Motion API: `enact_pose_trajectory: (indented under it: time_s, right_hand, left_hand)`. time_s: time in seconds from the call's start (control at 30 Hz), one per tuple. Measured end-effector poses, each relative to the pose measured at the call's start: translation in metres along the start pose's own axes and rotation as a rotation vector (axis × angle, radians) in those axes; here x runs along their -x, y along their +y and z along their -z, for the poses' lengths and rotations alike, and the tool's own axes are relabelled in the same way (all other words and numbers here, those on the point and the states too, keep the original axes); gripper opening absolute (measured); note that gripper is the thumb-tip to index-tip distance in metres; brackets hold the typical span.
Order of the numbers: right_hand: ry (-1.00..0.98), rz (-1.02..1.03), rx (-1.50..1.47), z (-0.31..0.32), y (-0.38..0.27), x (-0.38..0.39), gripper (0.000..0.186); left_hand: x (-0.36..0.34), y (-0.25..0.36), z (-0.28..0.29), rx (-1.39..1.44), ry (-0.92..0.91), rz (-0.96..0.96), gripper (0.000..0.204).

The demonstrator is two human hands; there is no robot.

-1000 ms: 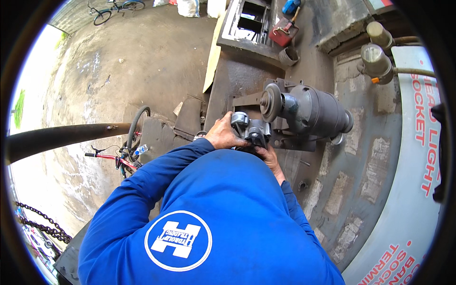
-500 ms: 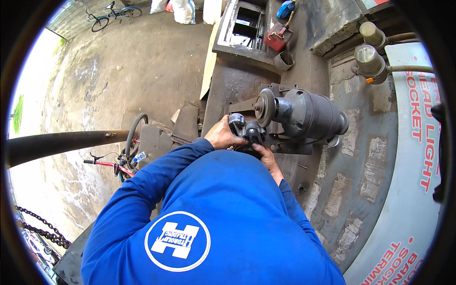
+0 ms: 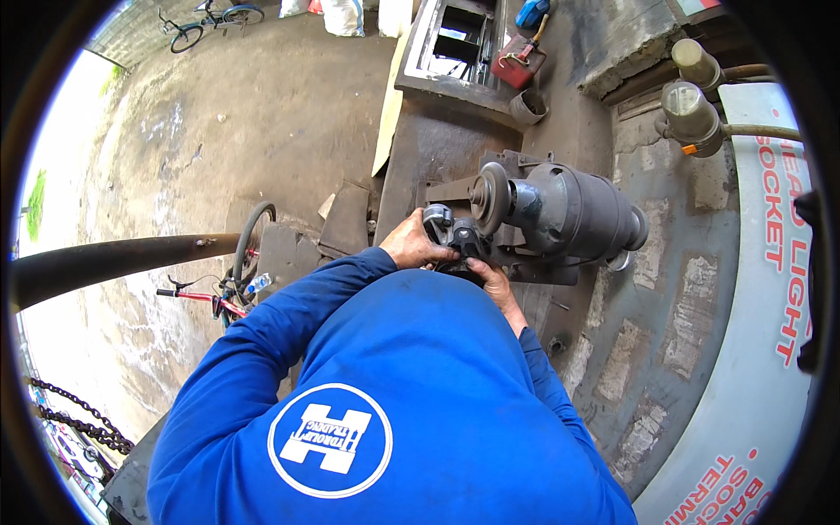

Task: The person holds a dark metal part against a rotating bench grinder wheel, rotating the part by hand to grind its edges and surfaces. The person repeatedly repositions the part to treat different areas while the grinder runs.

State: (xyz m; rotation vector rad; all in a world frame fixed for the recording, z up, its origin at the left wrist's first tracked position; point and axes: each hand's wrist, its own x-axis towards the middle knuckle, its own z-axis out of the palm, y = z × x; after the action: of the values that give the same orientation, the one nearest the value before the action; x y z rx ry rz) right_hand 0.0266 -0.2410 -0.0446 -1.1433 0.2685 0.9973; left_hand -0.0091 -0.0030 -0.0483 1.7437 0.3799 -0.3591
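Note:
My left hand is closed around the left side of a dark grey cast-metal part with a rounded, shiny lobe. From the near right, my right hand grips the same part, its thumb pressed on the lower edge. Some of the fingers of both hands are hidden beneath the part. Just beyond, to the right, a round grinding wheel sits on the shaft of a grey electric motor. The part lies right beside the wheel; whether they touch I cannot tell.
A dark metal post crosses at left, near a red bicycle. Beyond the motor are an open metal frame, a red container and a small bucket. A printed sign panel curves along the right. A chain hangs lower left.
The view has shifted slightly. Both hands keep their hold on the metal part, which stays beside the wheel with hardly any visible movement.

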Motion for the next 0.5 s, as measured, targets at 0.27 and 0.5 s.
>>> enact_pose_trajectory:
  time_s: [0.27, 0.5]
  right_hand:
    - [0.071, -0.058, -0.057, 0.006, 0.000, -0.001, 0.050]
    - [0.143, 0.049, 0.120, 0.009, -0.008, 0.010, 0.050]
  left_hand:
    - [-0.008, 0.005, -0.003, -0.002, -0.039, 0.015, 0.099]
    - [-0.020, -0.004, -0.017, 0.024, -0.070, -0.047, 0.099]
